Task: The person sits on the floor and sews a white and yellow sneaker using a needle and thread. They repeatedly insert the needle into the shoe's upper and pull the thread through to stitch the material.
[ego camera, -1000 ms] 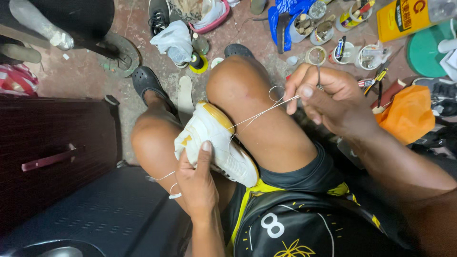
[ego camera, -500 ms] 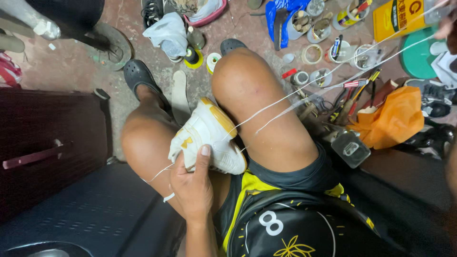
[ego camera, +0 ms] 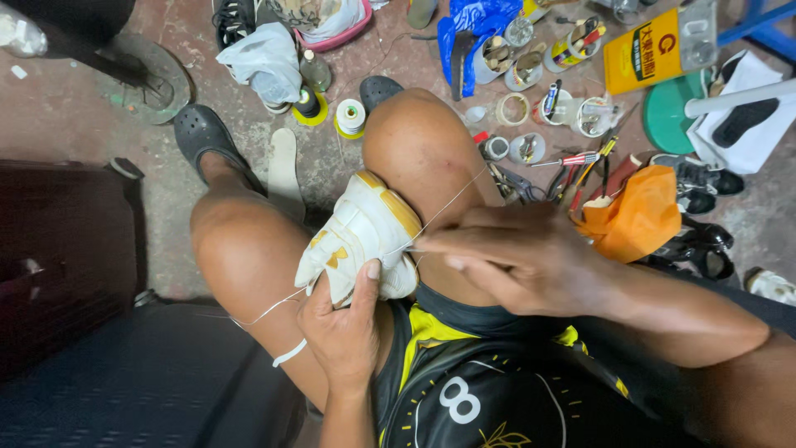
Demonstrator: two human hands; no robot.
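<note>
Concrete floor (ego camera: 83, 116), stained and gritty, spreads out beyond both hands, with a dark cabinet (ego camera: 58, 249) off to the left of them. Clutter everywhere past the right hand (ego camera: 522, 261): tape rolls (ego camera: 512, 108), small tubs of tools (ego camera: 580, 116), a yellow can (ego camera: 655, 51), an orange cloth (ego camera: 638, 217) just beside it. A thread spool (ego camera: 351, 116) stands ahead, between the 2 knees. Left hand (ego camera: 344, 328) is clamped around the white and yellow sneaker (ego camera: 365, 232), wedged between the thighs, thumb pressed on it. Right hand's fingers are pinched narrow at the shoe's edge, on a pale thread (ego camera: 452, 203) running taut across the knee. A black clog (ego camera: 199, 133) sits ahead of the left hand.
</note>
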